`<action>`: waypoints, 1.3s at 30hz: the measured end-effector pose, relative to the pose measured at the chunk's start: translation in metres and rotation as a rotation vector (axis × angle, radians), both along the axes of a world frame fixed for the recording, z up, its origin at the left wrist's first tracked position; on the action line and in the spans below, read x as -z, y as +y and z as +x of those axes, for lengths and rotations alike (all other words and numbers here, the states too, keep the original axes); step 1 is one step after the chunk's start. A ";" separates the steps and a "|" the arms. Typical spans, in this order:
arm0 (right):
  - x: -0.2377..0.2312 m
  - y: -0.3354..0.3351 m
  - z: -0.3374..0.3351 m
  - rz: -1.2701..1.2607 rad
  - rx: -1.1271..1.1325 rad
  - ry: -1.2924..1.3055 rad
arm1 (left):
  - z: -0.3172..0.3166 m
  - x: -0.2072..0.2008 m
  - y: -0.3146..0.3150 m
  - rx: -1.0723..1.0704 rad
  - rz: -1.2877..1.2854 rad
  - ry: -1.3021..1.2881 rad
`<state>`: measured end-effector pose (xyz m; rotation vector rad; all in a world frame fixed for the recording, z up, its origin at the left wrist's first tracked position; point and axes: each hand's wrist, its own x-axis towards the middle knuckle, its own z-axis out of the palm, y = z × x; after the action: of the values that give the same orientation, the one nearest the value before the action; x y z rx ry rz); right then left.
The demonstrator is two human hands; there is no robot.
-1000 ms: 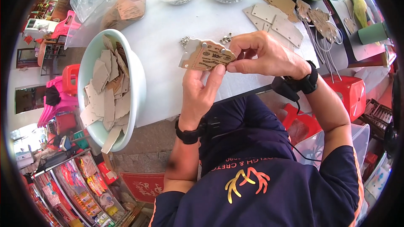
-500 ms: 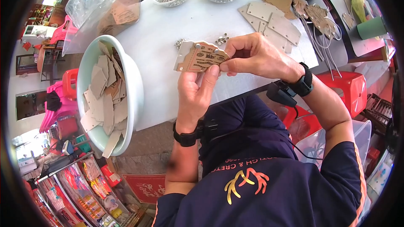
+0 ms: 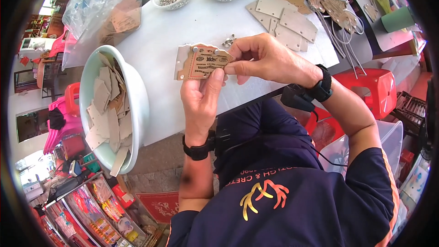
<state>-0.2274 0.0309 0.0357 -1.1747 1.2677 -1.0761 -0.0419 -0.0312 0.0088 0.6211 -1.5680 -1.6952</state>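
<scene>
Above white table [image 3: 183, 32]: left hand [image 3: 201, 98] and right hand [image 3: 263, 59] both pinching brown cardboard tag [image 3: 203, 61].

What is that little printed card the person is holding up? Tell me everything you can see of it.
The small tan cardboard tag with red print looks like thin card, roughly rectangular with a wavy cut top edge. Small round silver studs sit near its top edge and at a lower corner. A paler blank card shows behind it, sticking out at the left. It is held flat toward the camera, tilted a little, above the white table. The left hand pinches its lower edge; the right hand grips its right end.
</scene>
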 end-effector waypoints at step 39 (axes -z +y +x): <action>-0.008 0.035 0.002 -0.002 0.166 -0.175 | -0.019 -0.019 0.027 -0.156 -0.232 -0.069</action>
<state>-0.2252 0.0657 0.0439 -0.9665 1.2428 -1.2734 -0.0613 -0.0046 0.0274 0.6684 -1.6883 -1.3661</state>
